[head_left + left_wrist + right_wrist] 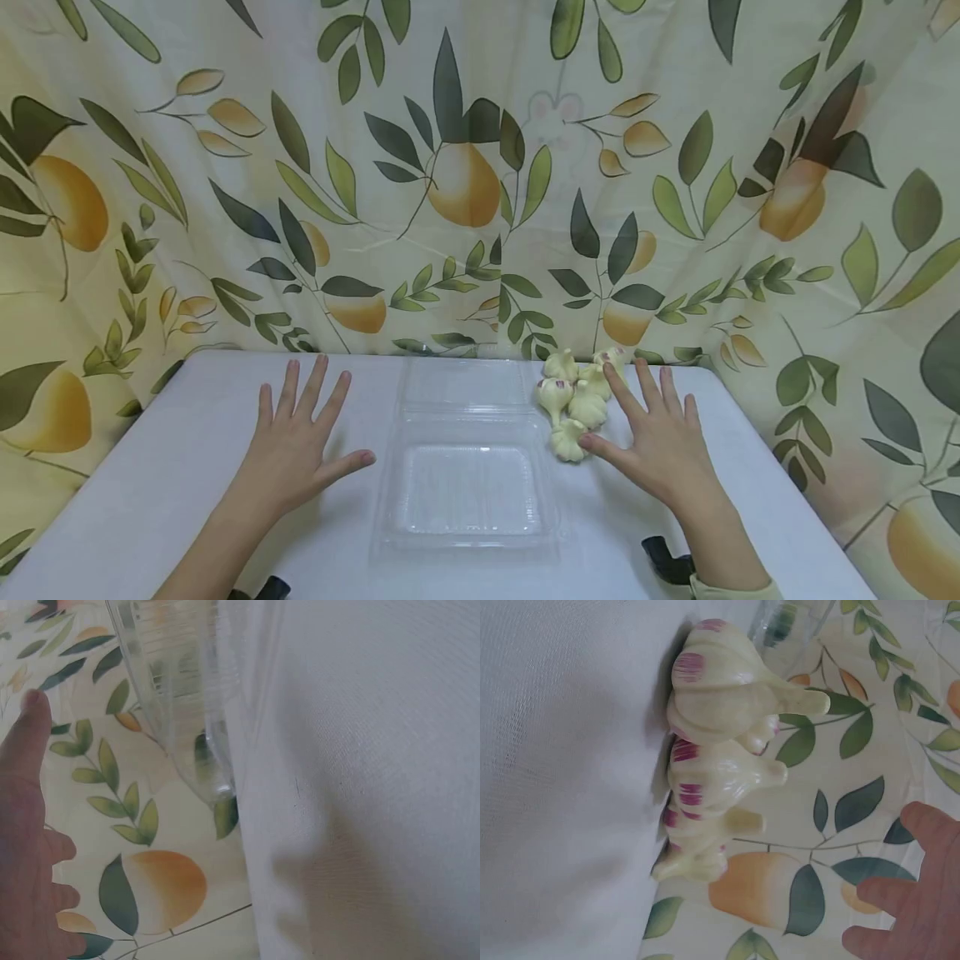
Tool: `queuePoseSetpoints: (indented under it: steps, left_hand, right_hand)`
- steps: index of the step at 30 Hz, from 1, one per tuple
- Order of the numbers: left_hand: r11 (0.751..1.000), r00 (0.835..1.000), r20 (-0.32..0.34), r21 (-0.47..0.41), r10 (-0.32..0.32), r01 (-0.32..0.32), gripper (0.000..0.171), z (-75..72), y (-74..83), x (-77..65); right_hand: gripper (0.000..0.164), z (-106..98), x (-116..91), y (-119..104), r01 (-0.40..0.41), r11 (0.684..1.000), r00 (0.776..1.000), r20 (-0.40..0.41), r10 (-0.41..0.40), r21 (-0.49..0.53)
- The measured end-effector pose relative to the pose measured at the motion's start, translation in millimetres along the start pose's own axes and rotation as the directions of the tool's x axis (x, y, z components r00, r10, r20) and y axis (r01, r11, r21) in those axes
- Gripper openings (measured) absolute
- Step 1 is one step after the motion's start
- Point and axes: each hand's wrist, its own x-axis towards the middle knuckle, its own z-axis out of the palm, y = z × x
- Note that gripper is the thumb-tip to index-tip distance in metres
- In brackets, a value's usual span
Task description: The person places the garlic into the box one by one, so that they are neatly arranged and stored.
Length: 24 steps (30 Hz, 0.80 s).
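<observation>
A clear plastic clamshell box (468, 483) lies opened out on the white table, its lid (465, 385) folded back toward the curtain. To its right sits a cluster of several garlic bulbs (587, 406), pale cream with purple streaks; the right wrist view shows one large bulb (712, 682) in front of others. My left hand (296, 450) hovers left of the box with fingers spread, holding nothing. My right hand (660, 446), also spread and holding nothing, is beside the garlic, its thumb and index finger overlapping the bulbs in the head view.
The white table (180, 475) backs onto a curtain (360, 167) printed with leaves and orange fruit, which also hangs along both sides. Black curved pieces (667, 562) show by the wrists at the bottom of the head view.
</observation>
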Motion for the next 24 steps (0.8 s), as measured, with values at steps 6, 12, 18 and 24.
queuePoseSetpoints:
  steps: [6,12,18,24]
  left_hand:
    - [1.0,1.0,-0.011,-0.005,0.006,-0.006,0.108,-1.5,-0.7,-0.5]
    - [0.999,1.0,0.017,-0.04,-0.007,0.008,0.106,-2.5,1.2,-2.6]
    - [0.948,0.997,0.075,-0.318,0.003,0.022,0.09,-4.3,13.6,-3.3]
    - [0.71,0.986,0.163,-0.692,-0.025,0.133,0.073,2.9,22.2,-4.7]
  right_hand:
    - [0.103,-4,0,-1,0.003,1.0,1.0,-0.011,-0.003,0.015]
    - [0.101,-2,-2,1,-0.003,0.998,1.0,-0.009,0.004,0.058]
    - [0.099,-4,-1,11,-0.044,0.976,0.998,0.049,0.034,0.213]
    - [0.1,1,4,18,-0.064,0.915,0.997,0.067,0.041,0.399]
